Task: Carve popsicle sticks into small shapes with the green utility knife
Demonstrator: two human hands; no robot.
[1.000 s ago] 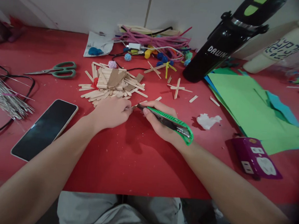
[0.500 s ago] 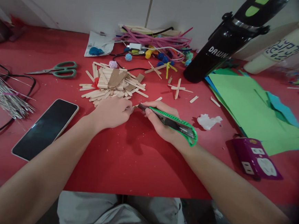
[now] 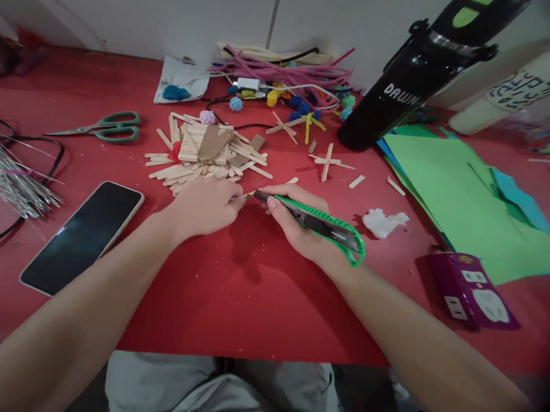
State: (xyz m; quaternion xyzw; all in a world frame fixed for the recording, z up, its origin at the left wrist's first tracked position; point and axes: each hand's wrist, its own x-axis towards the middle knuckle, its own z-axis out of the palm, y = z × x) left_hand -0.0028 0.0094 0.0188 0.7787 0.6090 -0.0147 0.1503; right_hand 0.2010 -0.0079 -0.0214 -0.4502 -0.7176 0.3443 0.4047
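Observation:
My right hand [image 3: 297, 223] is closed around a green utility knife [image 3: 324, 222], its blade end pointing left toward my other hand. My left hand [image 3: 208, 204] is closed, thumb and fingers pinching a small wooden craft stick [image 3: 250, 195] whose tip shows beside the knife's blade end. Most of that stick is hidden by the fingers. Just beyond my left hand lies a heap of craft sticks [image 3: 177, 174], with a bundle of sticks and a brown cardboard piece [image 3: 214, 143] on top. Crossed sticks [image 3: 327, 162] and short cut pieces [image 3: 357, 182] lie farther right.
Scissors [image 3: 114, 127], a phone [image 3: 85, 235] and silver wires [image 3: 15, 176] are at the left. Pink pipe cleaners [image 3: 285, 73] lie at the back. A black bottle [image 3: 383, 100], green paper [image 3: 461, 195], crumpled tissue [image 3: 384, 223] and a purple socket box [image 3: 472, 290] are at the right.
Almost nothing differs. Both hands keep their places and grips; the rear end of the knife has shifted very slightly.

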